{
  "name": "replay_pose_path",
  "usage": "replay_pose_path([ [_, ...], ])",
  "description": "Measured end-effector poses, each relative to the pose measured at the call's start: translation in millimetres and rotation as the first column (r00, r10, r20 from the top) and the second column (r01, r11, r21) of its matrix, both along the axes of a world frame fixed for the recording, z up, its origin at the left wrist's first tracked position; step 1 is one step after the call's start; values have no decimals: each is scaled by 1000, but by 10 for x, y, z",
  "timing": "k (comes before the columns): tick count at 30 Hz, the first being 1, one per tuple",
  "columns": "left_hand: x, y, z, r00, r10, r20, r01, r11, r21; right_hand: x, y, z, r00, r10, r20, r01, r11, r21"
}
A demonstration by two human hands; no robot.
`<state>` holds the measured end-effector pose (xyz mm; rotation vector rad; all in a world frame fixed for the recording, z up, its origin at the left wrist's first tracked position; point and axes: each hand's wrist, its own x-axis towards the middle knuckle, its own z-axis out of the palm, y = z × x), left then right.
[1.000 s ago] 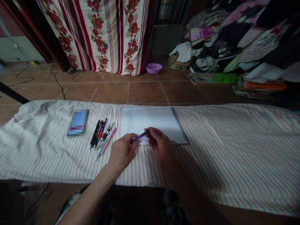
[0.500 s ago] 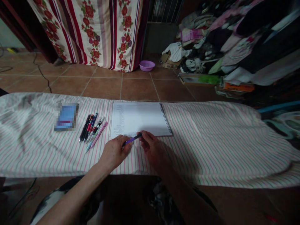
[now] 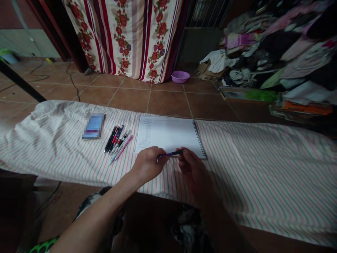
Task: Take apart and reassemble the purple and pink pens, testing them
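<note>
L hand [image 3: 149, 163] & R hand [image 3: 193, 167] fingers grip purple pen [image 3: 172, 153] nr notebook [image 3: 171, 135] front edge, pg mostly blank, other pens [image 3: 120, 142] laid out to L.

Left hand [image 3: 149, 163] and right hand [image 3: 193, 168] gripping purple pen [image 3: 171, 154], spiral notebook [image 3: 171, 134], striped cloth [image 3: 252, 168]

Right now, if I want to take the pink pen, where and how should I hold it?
Probably pinch the pink pen across its mid-barrel, coming down on the side facing the spiral notebook: it lies slanted on the striped cloth, slim and outermost, while neighbouring pens crowd its opposite side.
</note>
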<state>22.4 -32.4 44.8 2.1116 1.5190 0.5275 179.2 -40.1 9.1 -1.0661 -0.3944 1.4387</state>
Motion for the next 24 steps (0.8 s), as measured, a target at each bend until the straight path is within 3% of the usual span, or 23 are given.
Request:
replay_pose_path([
  [5,116,44,62,999,-6,-49,5,1000,-14,67,24,25,1000,-23,19,22,999,39],
  [17,229,83,58,994,-29,-102,27,999,-18,126,46,125,997,-72,33,72,997,-15],
  [24,243,76,14,1000,-23,-21,23,1000,2,128,32,122,995,-96,-32,95,995,-38],
])
